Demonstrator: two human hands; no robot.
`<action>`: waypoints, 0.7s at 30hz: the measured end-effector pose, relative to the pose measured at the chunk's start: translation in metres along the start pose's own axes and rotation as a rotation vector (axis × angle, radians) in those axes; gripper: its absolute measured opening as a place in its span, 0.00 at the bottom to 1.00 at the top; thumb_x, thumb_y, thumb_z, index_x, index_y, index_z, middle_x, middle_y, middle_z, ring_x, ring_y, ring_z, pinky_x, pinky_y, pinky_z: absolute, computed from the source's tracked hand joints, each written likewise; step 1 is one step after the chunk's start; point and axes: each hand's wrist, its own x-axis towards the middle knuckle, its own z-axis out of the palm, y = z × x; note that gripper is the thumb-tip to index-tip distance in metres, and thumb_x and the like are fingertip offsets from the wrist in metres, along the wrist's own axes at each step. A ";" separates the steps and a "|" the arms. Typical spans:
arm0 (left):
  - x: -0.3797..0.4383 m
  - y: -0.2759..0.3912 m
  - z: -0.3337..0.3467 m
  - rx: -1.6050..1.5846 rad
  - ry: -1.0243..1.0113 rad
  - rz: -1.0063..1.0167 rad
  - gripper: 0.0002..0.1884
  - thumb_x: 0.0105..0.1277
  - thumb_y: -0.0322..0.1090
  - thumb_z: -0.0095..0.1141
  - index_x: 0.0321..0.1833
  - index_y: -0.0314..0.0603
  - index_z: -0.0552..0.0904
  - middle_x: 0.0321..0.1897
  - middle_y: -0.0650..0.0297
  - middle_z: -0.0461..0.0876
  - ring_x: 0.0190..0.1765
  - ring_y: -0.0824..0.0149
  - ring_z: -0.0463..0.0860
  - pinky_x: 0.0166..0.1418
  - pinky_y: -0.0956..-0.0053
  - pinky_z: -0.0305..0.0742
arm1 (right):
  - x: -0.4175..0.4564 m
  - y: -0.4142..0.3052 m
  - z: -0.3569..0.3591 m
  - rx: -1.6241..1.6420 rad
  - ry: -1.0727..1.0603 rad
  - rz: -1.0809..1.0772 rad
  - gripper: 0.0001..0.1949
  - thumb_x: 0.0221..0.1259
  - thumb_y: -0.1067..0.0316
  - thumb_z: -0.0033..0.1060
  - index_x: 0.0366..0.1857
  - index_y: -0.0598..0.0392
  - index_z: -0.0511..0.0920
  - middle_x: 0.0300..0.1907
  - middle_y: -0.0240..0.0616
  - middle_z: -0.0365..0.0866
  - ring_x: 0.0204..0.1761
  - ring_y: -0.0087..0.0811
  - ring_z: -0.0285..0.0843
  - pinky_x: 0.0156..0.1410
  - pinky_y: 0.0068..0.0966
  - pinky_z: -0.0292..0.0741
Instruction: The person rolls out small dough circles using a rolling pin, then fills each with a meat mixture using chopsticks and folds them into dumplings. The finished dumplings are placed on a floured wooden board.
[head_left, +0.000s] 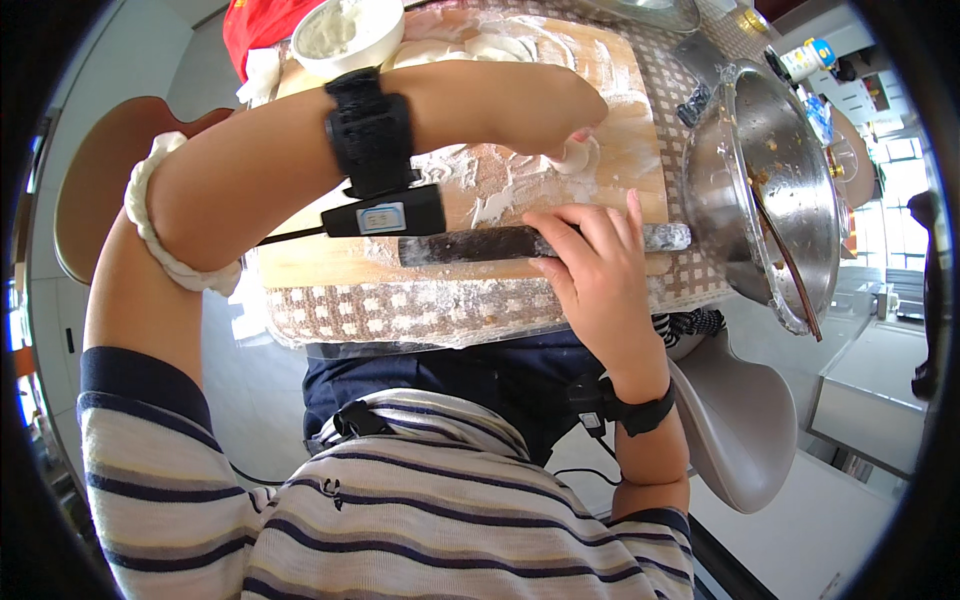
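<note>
My left hand (568, 124) reaches across the wooden board (622, 67) from the left, wrist bent down. Its fingertips, partly hidden by the hand, pinch a small floury piece of dough (576, 156) against the board's right part. Closer to my body, my right hand (600, 255) grips a dark, flour-dusted rolling pin (472, 246), fingers over it and thumb on the near side. The pin lies crosswise near the board's front edge, its floury end jutting past the right side. Flat dough wrappers (499, 49) lie at the back, partly behind my left forearm.
A white bowl of flour or dough (349, 37) stands at the back left beside a red bag (259, 30). On the right, a large steel bowl (787, 150) with food scraps holds chopsticks (784, 255). A checked tablecloth (420, 307) covers the table. Chairs (739, 420) flank me.
</note>
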 end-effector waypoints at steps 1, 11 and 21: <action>-0.008 0.006 -0.005 -0.073 -0.043 -0.070 0.16 0.61 0.37 0.66 0.49 0.39 0.81 0.40 0.56 0.83 0.43 0.57 0.83 0.46 0.62 0.77 | 0.001 0.001 0.000 -0.008 0.005 -0.011 0.21 0.51 0.68 0.72 0.52 0.46 0.81 0.44 0.30 0.75 0.51 0.35 0.73 0.77 0.57 0.54; -0.070 0.008 -0.001 -0.475 -0.231 -0.367 0.10 0.59 0.31 0.62 0.36 0.28 0.80 0.24 0.59 0.81 0.27 0.69 0.84 0.32 0.76 0.77 | 0.013 -0.004 -0.004 0.152 -0.011 -0.047 0.25 0.60 0.48 0.65 0.52 0.57 0.77 0.47 0.43 0.75 0.50 0.44 0.73 0.58 0.38 0.71; -0.077 0.003 0.002 -0.182 -0.168 -0.294 0.15 0.65 0.40 0.60 0.38 0.30 0.86 0.22 0.57 0.85 0.24 0.67 0.83 0.33 0.72 0.78 | 0.054 0.006 0.024 -0.241 -0.041 0.032 0.31 0.73 0.49 0.45 0.74 0.56 0.60 0.76 0.53 0.56 0.78 0.55 0.52 0.78 0.58 0.50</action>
